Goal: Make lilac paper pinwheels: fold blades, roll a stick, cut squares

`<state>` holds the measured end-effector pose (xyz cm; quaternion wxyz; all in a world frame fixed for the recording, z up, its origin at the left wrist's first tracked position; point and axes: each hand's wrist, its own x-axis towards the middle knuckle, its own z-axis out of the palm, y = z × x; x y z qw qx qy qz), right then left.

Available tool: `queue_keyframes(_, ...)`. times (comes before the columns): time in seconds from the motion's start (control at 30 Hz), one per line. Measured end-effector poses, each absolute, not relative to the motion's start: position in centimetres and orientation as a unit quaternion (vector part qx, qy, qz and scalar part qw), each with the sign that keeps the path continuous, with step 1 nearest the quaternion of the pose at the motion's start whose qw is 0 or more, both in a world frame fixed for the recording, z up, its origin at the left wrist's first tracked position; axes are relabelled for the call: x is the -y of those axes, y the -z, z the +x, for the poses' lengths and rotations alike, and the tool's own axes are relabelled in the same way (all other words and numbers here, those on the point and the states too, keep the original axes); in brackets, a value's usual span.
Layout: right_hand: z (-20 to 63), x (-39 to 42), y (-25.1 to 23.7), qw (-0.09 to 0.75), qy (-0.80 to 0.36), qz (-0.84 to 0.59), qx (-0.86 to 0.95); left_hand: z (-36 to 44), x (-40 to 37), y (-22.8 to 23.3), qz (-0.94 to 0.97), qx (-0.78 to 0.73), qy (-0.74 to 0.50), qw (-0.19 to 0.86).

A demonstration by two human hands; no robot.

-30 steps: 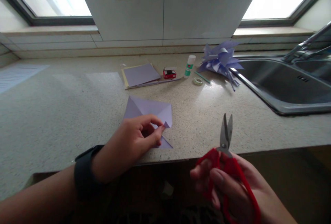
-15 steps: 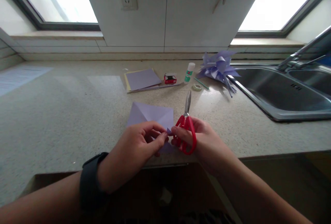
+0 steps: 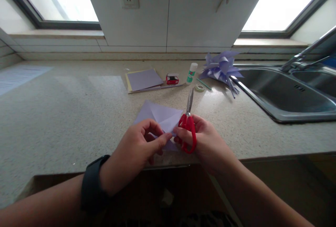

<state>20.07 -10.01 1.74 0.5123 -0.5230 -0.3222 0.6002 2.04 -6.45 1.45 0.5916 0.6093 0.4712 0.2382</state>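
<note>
A creased sheet of lilac paper [image 3: 164, 113] lies near the counter's front edge, partly hidden behind my fingers. My left hand [image 3: 143, 141] pinches the paper close to its near side, thumb and fingertips together. My right hand [image 3: 203, 137] grips red-handled scissors [image 3: 188, 129], blades pointing away from me and looking closed. The thumb and fingertips of that same hand also press on the paper, right beside my left fingertips. The exact fold between the two hands is too small to make out.
Behind the paper are a stack of lilac sheets [image 3: 145, 80], a small red box [image 3: 172, 79], a glue stick [image 3: 192, 73], a tape roll [image 3: 200, 87] and a green stick [image 3: 204, 84]. Lilac paper pinwheels [image 3: 222, 68] lie beside the steel sink [image 3: 278, 118]. A printed sheet [image 3: 21, 76] is far left.
The lilac paper has shifted right and turned a little. The small corner standing up between my fingertips is now lower, and the scissors have moved slightly left.
</note>
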Motion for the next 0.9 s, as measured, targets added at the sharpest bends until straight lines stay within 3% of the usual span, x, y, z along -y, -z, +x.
queue_keyframes(0.33,20.3,9.5,-1.9,0.513,-0.579,-0.499,0.391,2.3,6.3,-2.3,0.465,-0.423,-0.212,0.748)
queue_keyframes(0.7,20.5,10.4,-1.1,0.520,-0.534,-0.514,0.425,2.6,6.1,-2.0,0.388,-0.435,-0.353,0.732)
queue_keyframes(0.9,20.9,9.5,-1.0,0.567,-0.532,-0.501,0.382,3.2,5.4,-1.9,0.372,-0.440,-0.421,0.700)
